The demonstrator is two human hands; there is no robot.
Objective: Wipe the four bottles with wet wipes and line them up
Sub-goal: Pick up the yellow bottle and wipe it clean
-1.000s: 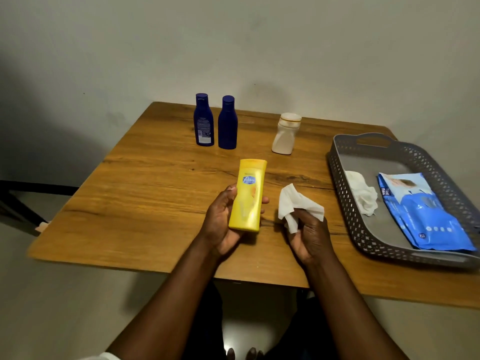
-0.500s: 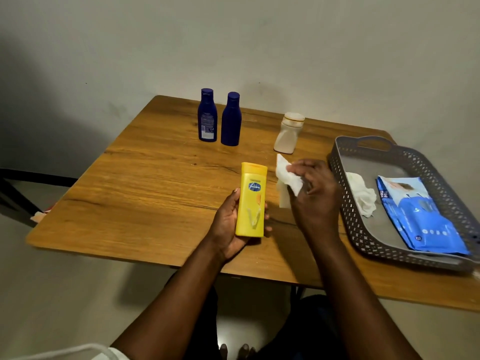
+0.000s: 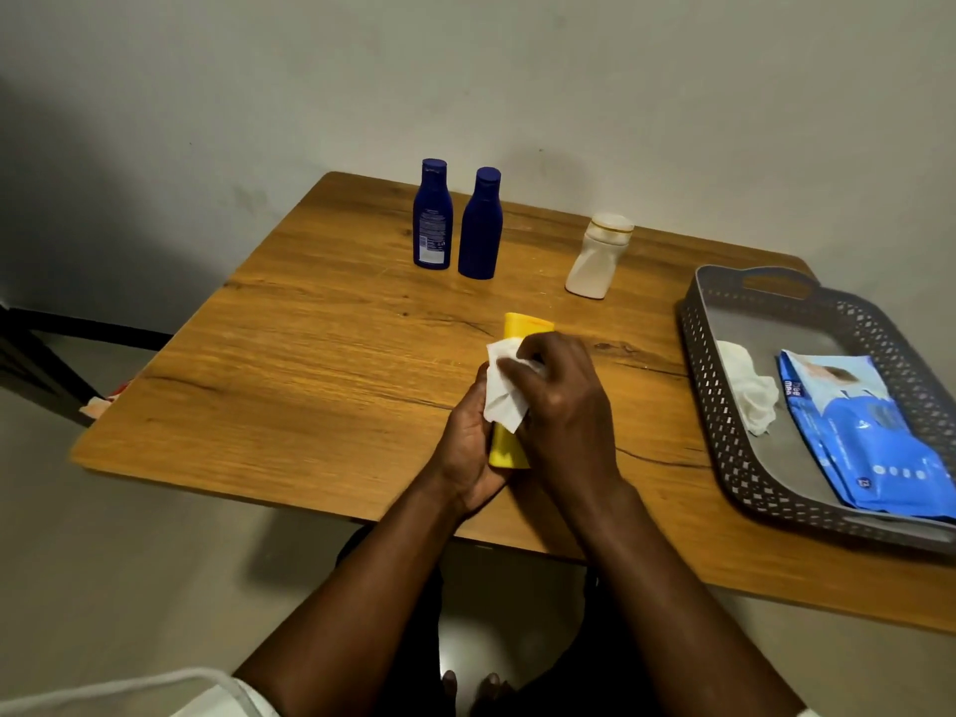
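Observation:
My left hand (image 3: 468, 447) grips a yellow bottle (image 3: 521, 327) from below, holding it above the wooden table (image 3: 320, 364). My right hand (image 3: 561, 406) lies over the bottle's front and presses a white wet wipe (image 3: 504, 393) against it; most of the bottle is hidden under hand and wipe. Two dark blue bottles (image 3: 433, 215) (image 3: 481, 225) stand side by side at the table's back. A small white bottle (image 3: 600, 257) with a cream cap stands to their right.
A grey perforated tray (image 3: 724, 432) sits at the table's right, holding a crumpled used wipe (image 3: 750, 390) and a blue wet-wipe pack (image 3: 869, 437). A dark chair frame (image 3: 46, 354) stands left of the table. The wall is close behind.
My right hand brought the wipe from beside the bottle up and then onto its front. The bottle now sits mostly covered; my left hand kept holding it.

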